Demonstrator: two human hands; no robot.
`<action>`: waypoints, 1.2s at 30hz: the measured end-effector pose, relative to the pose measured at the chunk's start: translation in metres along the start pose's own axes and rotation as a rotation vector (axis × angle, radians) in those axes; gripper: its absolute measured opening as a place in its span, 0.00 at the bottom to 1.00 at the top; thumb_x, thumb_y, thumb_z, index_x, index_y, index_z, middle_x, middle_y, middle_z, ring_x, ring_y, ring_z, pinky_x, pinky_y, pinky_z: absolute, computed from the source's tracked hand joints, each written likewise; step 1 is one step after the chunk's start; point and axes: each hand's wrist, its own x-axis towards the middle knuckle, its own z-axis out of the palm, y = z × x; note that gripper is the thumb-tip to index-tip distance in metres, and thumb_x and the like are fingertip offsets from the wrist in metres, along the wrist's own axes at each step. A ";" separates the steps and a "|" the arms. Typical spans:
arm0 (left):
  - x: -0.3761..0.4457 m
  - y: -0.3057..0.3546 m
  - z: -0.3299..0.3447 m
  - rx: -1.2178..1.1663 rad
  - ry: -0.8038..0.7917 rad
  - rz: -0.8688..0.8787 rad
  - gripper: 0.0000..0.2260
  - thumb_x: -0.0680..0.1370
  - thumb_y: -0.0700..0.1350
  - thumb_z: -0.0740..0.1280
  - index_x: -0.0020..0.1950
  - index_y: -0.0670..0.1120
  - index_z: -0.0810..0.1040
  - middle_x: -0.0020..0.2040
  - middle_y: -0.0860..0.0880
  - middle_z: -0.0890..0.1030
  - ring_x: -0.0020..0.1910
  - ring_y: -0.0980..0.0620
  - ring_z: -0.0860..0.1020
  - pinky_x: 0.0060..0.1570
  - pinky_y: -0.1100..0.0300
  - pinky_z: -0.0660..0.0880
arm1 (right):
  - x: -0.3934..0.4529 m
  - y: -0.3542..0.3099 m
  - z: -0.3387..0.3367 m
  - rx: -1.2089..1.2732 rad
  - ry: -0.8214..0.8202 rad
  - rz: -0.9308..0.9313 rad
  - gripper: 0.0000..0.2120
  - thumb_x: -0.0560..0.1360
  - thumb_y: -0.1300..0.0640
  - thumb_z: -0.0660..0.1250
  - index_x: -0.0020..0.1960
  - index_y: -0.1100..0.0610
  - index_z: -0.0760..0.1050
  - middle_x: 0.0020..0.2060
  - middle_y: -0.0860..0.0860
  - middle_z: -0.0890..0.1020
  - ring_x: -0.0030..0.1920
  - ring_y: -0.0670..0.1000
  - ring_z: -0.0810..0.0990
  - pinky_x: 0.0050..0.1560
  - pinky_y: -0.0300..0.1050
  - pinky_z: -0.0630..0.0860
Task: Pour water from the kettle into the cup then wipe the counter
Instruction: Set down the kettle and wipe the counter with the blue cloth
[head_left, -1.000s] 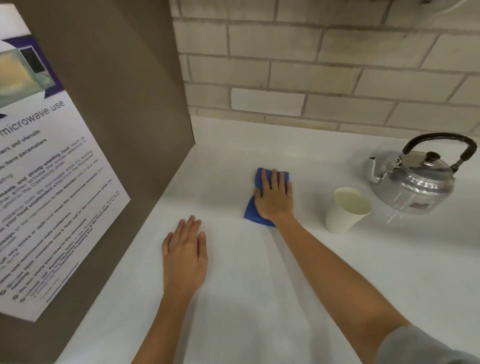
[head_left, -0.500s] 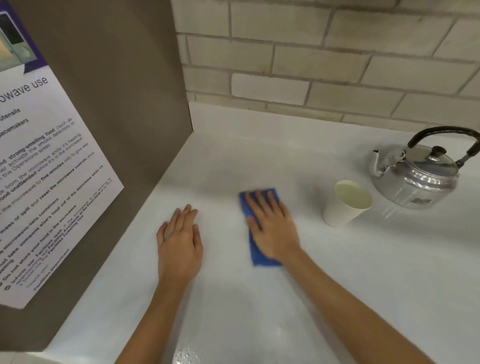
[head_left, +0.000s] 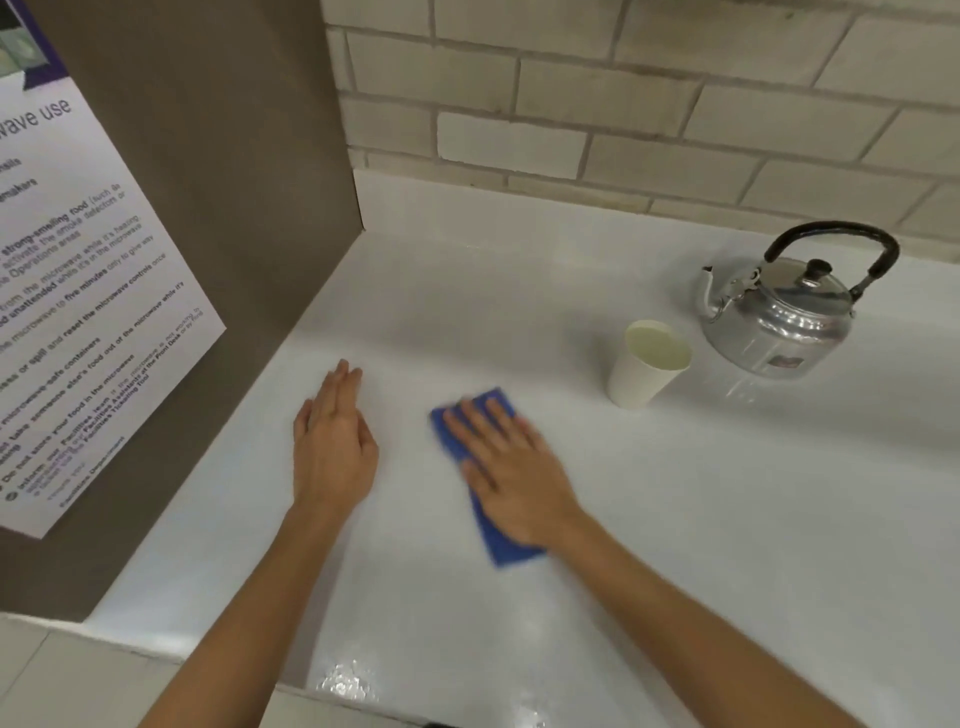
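A shared workplace kitchenette: a facilities notice on microwave use hangs left of the left hand, by a painted-brick wall.

Both bare forearms reach forward from the counter's near edge. The left hand lies flat, palm down, fingers together. The right hand lies flat too, fingers slightly spread.

2 bare forearms, no sleeves, watch or rings showing; left hand, right hand, both unadorned.
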 end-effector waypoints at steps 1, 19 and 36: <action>-0.001 0.003 0.000 0.005 0.012 0.015 0.23 0.77 0.31 0.57 0.73 0.40 0.67 0.76 0.42 0.66 0.76 0.44 0.63 0.73 0.44 0.61 | 0.015 0.013 -0.007 -0.022 -0.026 0.089 0.26 0.85 0.47 0.49 0.82 0.47 0.51 0.81 0.47 0.54 0.81 0.52 0.50 0.79 0.49 0.48; -0.029 0.071 0.020 -0.104 -0.178 0.221 0.20 0.81 0.38 0.57 0.73 0.44 0.67 0.76 0.46 0.65 0.77 0.48 0.59 0.75 0.48 0.56 | -0.026 0.011 -0.012 0.038 0.006 0.222 0.26 0.86 0.47 0.45 0.82 0.46 0.44 0.82 0.45 0.47 0.82 0.51 0.43 0.80 0.49 0.41; -0.075 0.156 0.060 -0.085 -0.247 0.292 0.20 0.81 0.43 0.57 0.74 0.48 0.66 0.78 0.51 0.62 0.79 0.50 0.53 0.76 0.49 0.48 | -0.188 0.066 -0.023 0.022 0.033 0.290 0.26 0.85 0.44 0.44 0.81 0.41 0.44 0.81 0.39 0.48 0.81 0.44 0.43 0.78 0.43 0.41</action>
